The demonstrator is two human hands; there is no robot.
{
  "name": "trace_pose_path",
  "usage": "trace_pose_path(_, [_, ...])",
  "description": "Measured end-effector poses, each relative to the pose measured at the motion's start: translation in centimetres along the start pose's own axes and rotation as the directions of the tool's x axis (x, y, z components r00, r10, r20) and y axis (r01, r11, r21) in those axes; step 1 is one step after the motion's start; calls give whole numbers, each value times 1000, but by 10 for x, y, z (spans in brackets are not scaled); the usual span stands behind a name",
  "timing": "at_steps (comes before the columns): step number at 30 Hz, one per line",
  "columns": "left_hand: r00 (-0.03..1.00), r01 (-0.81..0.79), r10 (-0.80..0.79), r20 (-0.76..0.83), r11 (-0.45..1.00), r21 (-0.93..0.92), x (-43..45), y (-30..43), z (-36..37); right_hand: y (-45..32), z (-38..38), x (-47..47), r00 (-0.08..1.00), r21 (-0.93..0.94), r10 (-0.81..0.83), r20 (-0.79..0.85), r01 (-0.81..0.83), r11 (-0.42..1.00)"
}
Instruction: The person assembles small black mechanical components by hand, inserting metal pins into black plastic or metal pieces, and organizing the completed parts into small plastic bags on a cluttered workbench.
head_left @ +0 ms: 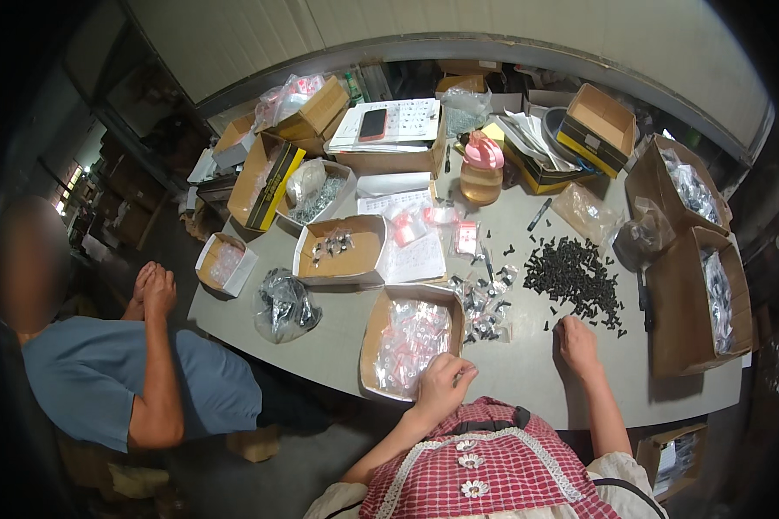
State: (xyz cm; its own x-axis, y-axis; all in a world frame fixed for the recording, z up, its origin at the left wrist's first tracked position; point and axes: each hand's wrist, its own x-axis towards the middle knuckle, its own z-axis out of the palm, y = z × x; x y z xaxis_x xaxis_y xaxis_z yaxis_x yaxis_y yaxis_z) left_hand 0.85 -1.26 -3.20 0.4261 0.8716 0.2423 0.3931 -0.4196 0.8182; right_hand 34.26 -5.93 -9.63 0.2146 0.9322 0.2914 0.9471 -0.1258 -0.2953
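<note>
My left hand (443,384) is over the near right corner of a cardboard box (368,350) of small clear plastic bags (410,344) with small parts inside. Its fingers are bent together, and whether they hold anything is too small to tell. My right hand (576,344) rests at the near edge of a pile of black screws (568,276), fingertips down on the table; what is between them is hidden. Filled bags with black screws (487,305) lie between the box and the pile.
A person in a blue shirt (136,383) stands at the left, hands clasped. An open box with a few filled bags (305,259), a dark plastic bag (287,305), a pink-lidded bottle (482,172), a marker (539,215) and a phone (372,124) are on the table. Tall cartons (681,311) stand right.
</note>
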Motion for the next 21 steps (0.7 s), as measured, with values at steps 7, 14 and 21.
trace_pose_path(7, [999, -3, 3, -34, 1000, -9, -1, -5, -1, 7, 13, 1, 997, -25, -14, -78, 12, 1000])
trace_pose_path(14, [976, -39, 69, -206, 989, 145, 126, -64, -30, 6, 19, 4, 987, -29, 49, -151, -53, 998])
trace_pose_path(21, [884, 317, -436, 169, 825, 469, 231, -122, -30, -9, 18, -10, 969, 30, -8, -248, 16, 999])
